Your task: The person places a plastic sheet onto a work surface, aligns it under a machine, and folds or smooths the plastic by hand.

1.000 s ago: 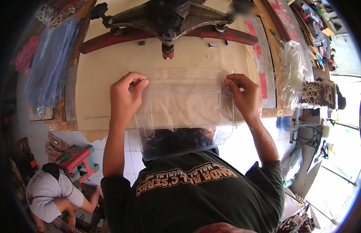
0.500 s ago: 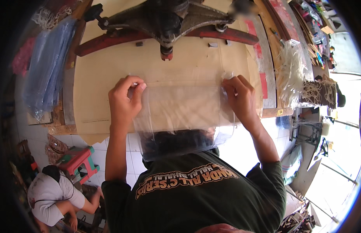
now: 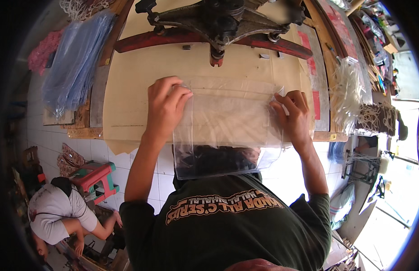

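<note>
Head camera view, looking down: a person in a dark green T-shirt (image 3: 227,230) with printed lettering across it stands at a wooden counter (image 3: 85,133) covered by a large sheet of tan paper (image 3: 130,95). Both hands hold a clear plastic sheet (image 3: 227,119) by its far corners. The left hand (image 3: 165,106) pinches the upper left corner, thumb against curled fingers; the right hand (image 3: 296,113) has its thumb and fingers closed at the upper right corner. Between them the plastic spans fairly flat, slightly wrinkled — its far part over the tan paper, its near part hanging past the counter's edge in front of the shirt.

Beyond the hands, a dark metal frame with a long red bar (image 3: 168,36) crosses the top of the scene. To the left lies a stack of bluish clear plastic (image 3: 78,63), with a pink bundle (image 3: 46,52) beside it. To the right hang bunched white strands (image 3: 349,92). Lower left, on the tiled floor (image 3: 99,147) — a red and green stool (image 3: 95,178) and, near it, another person (image 3: 60,214) in pale clothing, bent forward.
</note>
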`<state>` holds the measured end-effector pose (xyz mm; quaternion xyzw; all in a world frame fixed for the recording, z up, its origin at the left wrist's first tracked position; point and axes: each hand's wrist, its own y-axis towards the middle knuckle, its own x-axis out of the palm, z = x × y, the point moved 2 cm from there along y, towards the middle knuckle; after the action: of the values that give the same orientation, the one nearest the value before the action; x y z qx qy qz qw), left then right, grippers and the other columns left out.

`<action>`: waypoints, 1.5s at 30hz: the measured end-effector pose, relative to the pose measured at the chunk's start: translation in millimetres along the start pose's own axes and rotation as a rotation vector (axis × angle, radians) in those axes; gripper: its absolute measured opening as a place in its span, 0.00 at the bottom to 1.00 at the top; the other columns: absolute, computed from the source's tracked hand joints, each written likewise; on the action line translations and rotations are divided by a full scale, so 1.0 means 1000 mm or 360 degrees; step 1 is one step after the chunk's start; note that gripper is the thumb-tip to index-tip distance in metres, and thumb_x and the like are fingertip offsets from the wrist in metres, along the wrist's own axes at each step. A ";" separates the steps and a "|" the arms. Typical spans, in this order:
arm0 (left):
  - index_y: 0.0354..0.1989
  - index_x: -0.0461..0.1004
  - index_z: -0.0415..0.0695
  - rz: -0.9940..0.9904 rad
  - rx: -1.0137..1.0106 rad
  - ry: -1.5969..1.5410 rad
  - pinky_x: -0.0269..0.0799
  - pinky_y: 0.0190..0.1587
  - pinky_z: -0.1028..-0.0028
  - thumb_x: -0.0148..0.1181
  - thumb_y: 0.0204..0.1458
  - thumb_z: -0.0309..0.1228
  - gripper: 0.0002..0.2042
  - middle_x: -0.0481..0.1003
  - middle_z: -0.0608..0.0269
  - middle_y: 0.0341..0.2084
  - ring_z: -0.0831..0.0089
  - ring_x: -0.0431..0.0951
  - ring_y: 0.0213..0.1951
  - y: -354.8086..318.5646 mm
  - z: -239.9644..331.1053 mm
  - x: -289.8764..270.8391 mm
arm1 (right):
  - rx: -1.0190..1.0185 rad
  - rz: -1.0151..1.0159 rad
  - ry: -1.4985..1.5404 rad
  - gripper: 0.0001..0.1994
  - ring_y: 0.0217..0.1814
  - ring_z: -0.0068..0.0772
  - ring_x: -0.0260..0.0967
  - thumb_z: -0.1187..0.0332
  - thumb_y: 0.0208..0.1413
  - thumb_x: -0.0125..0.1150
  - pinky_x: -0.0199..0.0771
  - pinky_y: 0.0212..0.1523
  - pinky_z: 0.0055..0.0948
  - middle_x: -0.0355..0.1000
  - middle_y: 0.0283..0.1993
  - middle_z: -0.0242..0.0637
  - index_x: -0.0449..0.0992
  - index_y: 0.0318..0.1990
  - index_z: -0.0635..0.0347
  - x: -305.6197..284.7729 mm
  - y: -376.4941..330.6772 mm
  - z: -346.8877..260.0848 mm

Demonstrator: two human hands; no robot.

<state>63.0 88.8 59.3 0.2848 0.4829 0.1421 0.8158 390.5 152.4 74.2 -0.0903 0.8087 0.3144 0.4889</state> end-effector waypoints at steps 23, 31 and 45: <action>0.54 0.80 0.47 -0.0569 0.0670 0.0548 0.66 0.67 0.58 0.59 0.54 0.25 0.18 0.78 0.58 0.57 0.61 0.76 0.60 -0.001 -0.001 -0.003 | -0.0742 -0.0407 -0.0406 0.22 0.70 0.40 0.67 0.69 0.53 0.62 0.63 0.71 0.51 0.75 0.61 0.34 0.78 0.58 0.44 -0.009 -0.003 0.006; 0.66 0.69 0.44 -0.1028 0.0374 0.0314 0.55 0.72 0.52 0.53 0.58 0.28 0.25 0.65 0.53 0.69 0.56 0.65 0.70 -0.006 -0.006 -0.016 | -0.0492 -0.0814 -0.0198 0.27 0.77 0.47 0.56 0.48 0.63 0.54 0.48 0.76 0.56 0.62 0.74 0.40 0.71 0.67 0.43 -0.019 -0.006 0.012; 0.72 0.62 0.52 -0.1127 0.0153 0.0225 0.46 0.74 0.49 0.50 0.60 0.55 0.34 0.56 0.58 0.74 0.57 0.56 0.73 -0.016 -0.001 -0.019 | -0.0321 -0.0973 -0.0060 0.41 0.80 0.52 0.47 0.30 0.64 0.23 0.39 0.78 0.56 0.56 0.77 0.44 0.69 0.69 0.43 -0.009 -0.011 0.021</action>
<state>51.8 66.2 62.7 0.1272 0.6130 -0.1528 0.7646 415.8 154.8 70.2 -0.3714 0.6995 0.2332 0.5642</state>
